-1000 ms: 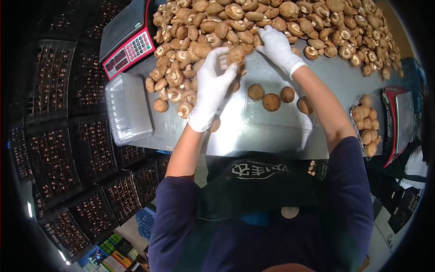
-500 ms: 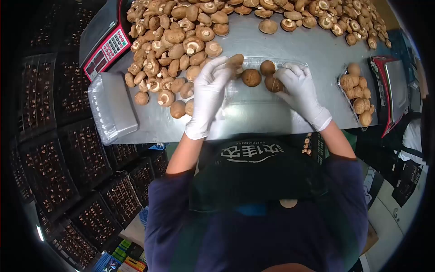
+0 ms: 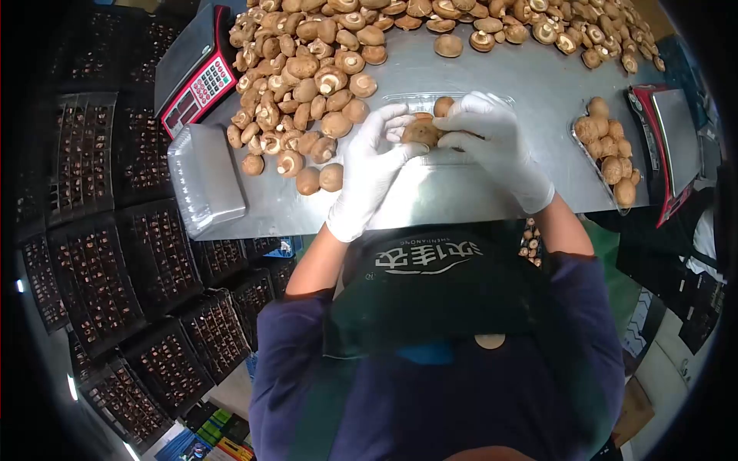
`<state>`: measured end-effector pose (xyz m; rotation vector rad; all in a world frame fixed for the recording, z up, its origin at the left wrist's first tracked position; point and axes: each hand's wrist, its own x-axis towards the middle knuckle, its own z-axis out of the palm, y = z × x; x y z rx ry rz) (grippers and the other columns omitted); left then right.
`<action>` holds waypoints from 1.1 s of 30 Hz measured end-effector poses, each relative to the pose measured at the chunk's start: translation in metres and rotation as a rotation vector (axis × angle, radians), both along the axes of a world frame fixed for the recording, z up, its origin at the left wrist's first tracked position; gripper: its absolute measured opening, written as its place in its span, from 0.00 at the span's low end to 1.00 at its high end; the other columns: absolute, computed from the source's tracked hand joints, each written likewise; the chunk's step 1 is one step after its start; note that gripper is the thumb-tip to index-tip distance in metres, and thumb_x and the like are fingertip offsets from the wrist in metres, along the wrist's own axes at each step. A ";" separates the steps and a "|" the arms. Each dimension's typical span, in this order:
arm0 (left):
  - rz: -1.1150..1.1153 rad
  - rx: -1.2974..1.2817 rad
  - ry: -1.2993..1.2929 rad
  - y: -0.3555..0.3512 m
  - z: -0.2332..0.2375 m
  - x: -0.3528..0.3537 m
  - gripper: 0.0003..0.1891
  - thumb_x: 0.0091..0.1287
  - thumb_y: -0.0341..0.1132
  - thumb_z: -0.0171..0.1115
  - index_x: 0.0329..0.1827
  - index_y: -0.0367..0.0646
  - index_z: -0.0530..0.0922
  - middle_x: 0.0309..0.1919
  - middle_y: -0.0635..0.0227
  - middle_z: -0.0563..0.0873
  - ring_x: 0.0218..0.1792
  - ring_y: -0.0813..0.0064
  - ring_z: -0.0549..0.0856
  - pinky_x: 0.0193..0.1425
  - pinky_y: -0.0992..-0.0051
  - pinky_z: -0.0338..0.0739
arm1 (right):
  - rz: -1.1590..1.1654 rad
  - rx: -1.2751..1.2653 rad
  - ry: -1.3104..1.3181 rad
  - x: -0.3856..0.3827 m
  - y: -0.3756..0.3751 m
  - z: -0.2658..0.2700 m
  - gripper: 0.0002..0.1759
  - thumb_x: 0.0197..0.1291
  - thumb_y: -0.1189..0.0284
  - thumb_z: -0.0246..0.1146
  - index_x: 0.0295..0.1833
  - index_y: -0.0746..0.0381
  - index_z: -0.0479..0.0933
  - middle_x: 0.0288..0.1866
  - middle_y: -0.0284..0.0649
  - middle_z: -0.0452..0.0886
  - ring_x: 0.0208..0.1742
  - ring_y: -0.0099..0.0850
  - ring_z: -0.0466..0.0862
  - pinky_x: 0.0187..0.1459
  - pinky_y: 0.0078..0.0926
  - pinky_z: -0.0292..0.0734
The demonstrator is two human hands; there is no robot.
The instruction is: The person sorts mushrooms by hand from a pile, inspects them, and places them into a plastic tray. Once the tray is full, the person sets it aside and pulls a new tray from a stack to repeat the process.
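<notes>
My left hand [image 3: 367, 170], in a white glove, is closed around a brown shiitake mushroom [image 3: 420, 135] between thumb and fingers. My right hand [image 3: 496, 140], gloved too, meets it from the right. A thin brown mushroom edge [image 3: 470, 134] shows between its thumb and fingers; the rest is covered. Both hands are over a clear plastic tray [image 3: 411, 97], mostly hidden by them. Another mushroom [image 3: 443, 106] sits in the tray by my right fingertips. Just left of my left hand lie two loose mushrooms, one of them round [image 3: 331, 177].
A large mushroom heap [image 3: 307, 69] covers the back left of the metal table [image 3: 530, 84]. Empty clear trays [image 3: 206, 180] stand at left beside a scale [image 3: 201, 92]. At right, a filled tray [image 3: 611, 157] sits near a second scale [image 3: 669, 146]. Black crates [image 3: 161, 246] of mushrooms line the left.
My left hand has come right and down with a mushroom, close to my right hand. My right fingers have closed in toward it. The whole view has shifted slightly.
</notes>
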<state>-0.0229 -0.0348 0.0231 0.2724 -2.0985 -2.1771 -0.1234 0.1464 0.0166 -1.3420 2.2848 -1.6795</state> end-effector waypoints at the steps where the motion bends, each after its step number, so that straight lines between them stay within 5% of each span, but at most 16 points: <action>1: -0.006 -0.005 -0.002 0.000 0.000 0.001 0.28 0.56 0.22 0.69 0.62 0.37 0.73 0.51 0.61 0.82 0.50 0.78 0.79 0.53 0.78 0.77 | -0.003 -0.014 0.066 -0.001 0.000 -0.001 0.13 0.43 0.75 0.73 0.38 0.61 0.84 0.34 0.36 0.81 0.33 0.34 0.80 0.36 0.30 0.73; 5: -0.025 0.007 -0.040 0.001 0.002 -0.002 0.26 0.57 0.20 0.68 0.61 0.35 0.74 0.50 0.63 0.84 0.49 0.79 0.80 0.55 0.79 0.76 | -0.069 0.081 0.402 0.002 0.002 0.001 0.07 0.44 0.72 0.71 0.30 0.56 0.80 0.28 0.34 0.76 0.30 0.35 0.76 0.33 0.32 0.71; 15: -0.095 -0.093 0.037 0.010 0.000 0.000 0.28 0.55 0.22 0.70 0.61 0.34 0.74 0.51 0.61 0.83 0.56 0.71 0.81 0.59 0.73 0.75 | -0.243 0.040 0.431 0.005 0.030 0.016 0.04 0.51 0.74 0.67 0.30 0.59 0.77 0.29 0.36 0.74 0.30 0.33 0.77 0.34 0.30 0.72; 17: -0.081 -0.079 0.039 0.007 -0.007 0.001 0.28 0.54 0.23 0.71 0.61 0.35 0.75 0.51 0.63 0.83 0.52 0.75 0.80 0.57 0.75 0.76 | -0.089 0.111 -0.148 0.015 0.050 0.028 0.04 0.53 0.76 0.67 0.34 0.62 0.79 0.30 0.38 0.77 0.31 0.32 0.79 0.35 0.27 0.73; 24: -0.082 0.101 -0.007 0.020 -0.009 0.002 0.26 0.56 0.22 0.69 0.60 0.36 0.76 0.51 0.65 0.84 0.48 0.79 0.80 0.53 0.79 0.77 | -0.121 -0.042 -0.325 0.030 0.040 0.012 0.07 0.50 0.76 0.69 0.37 0.62 0.82 0.31 0.37 0.79 0.31 0.32 0.79 0.36 0.28 0.74; 26: -0.061 0.091 -0.006 0.020 -0.007 0.003 0.26 0.56 0.22 0.69 0.60 0.36 0.76 0.50 0.66 0.84 0.47 0.79 0.80 0.52 0.79 0.77 | -0.131 0.138 0.130 0.026 0.034 0.009 0.07 0.49 0.76 0.69 0.36 0.62 0.82 0.31 0.38 0.80 0.33 0.34 0.80 0.36 0.29 0.72; 29: -0.041 -0.013 -0.001 0.020 -0.002 0.007 0.25 0.55 0.23 0.70 0.59 0.37 0.77 0.49 0.67 0.83 0.46 0.80 0.80 0.53 0.80 0.76 | -0.147 0.239 0.338 0.027 0.030 0.013 0.05 0.51 0.75 0.68 0.35 0.61 0.81 0.30 0.39 0.80 0.31 0.39 0.79 0.34 0.32 0.72; 33: -0.065 -0.114 0.058 0.022 -0.004 0.008 0.27 0.53 0.25 0.74 0.58 0.39 0.77 0.47 0.71 0.82 0.48 0.80 0.77 0.56 0.77 0.74 | -0.188 0.257 0.146 0.027 0.027 0.022 0.04 0.50 0.74 0.68 0.32 0.61 0.79 0.27 0.36 0.78 0.28 0.34 0.78 0.35 0.28 0.73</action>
